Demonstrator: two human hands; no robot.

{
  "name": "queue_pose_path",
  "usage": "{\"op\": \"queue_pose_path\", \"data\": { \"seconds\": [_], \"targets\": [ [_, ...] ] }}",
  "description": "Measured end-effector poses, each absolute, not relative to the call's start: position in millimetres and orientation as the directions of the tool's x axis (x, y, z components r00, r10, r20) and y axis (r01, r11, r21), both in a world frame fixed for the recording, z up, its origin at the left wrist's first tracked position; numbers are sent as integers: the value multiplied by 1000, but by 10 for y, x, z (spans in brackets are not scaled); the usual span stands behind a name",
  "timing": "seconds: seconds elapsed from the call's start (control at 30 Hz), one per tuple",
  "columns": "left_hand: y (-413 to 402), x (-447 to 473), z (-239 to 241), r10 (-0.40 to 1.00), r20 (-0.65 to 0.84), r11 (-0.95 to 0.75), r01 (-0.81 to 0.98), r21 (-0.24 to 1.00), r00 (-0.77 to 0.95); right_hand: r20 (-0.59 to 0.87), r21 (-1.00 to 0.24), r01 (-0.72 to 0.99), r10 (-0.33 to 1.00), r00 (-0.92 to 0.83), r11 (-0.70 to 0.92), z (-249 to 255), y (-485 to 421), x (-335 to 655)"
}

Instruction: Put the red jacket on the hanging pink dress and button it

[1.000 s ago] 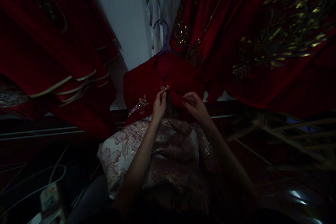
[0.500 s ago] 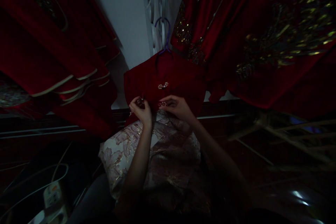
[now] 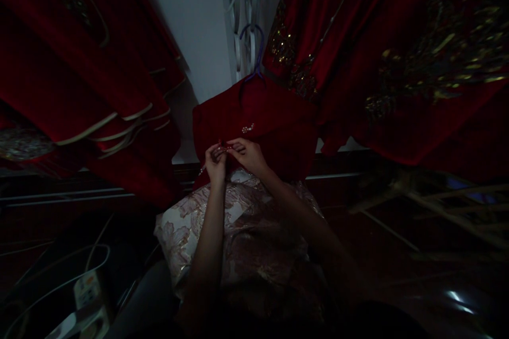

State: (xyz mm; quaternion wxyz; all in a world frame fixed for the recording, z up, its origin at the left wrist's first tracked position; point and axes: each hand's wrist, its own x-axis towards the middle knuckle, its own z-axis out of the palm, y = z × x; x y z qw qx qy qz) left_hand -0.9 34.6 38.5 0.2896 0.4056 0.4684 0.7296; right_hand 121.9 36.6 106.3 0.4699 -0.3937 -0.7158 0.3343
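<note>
A red garment (image 3: pixel 274 122) hangs on a purple hanger (image 3: pixel 258 58) in front of me, with a small beaded fastener (image 3: pixel 247 128) near its upper middle. My left hand (image 3: pixel 216 164) is closed, its fingertips pinching a small beaded fastener piece just below that one. From the right, my right hand (image 3: pixel 248 156) meets it, thumb and forefinger closed on the other side of the small beaded piece. Fingertips of both hands nearly touch. Dim light hides the finer detail between them. A pale floral brocade cloth (image 3: pixel 178 228) lies under my forearms.
Red draped garments with pale trim (image 3: pixel 91 79) hang at the left. Another red garment with gold sequins (image 3: pixel 457 37) hangs at the right. A power strip (image 3: pixel 89 291) with a white cord lies lower left. A wooden rack (image 3: pixel 437 206) stands at the right.
My right hand has moved left to meet my left hand, and the beaded parts they hold have come together. The view has shifted slightly.
</note>
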Motion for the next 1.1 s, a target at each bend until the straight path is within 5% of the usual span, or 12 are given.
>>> {"op": "queue_pose_path", "data": {
  "seconds": [0.63,1.1],
  "targets": [
    [213,41,583,733,357,-365,110,925,-579,483,-776,387,864,-143,498,945,385,1049],
    [229,-192,528,852,434,-356,283,891,-293,516,-780,343,848,-123,524,928,399,1071]
  ]
}}
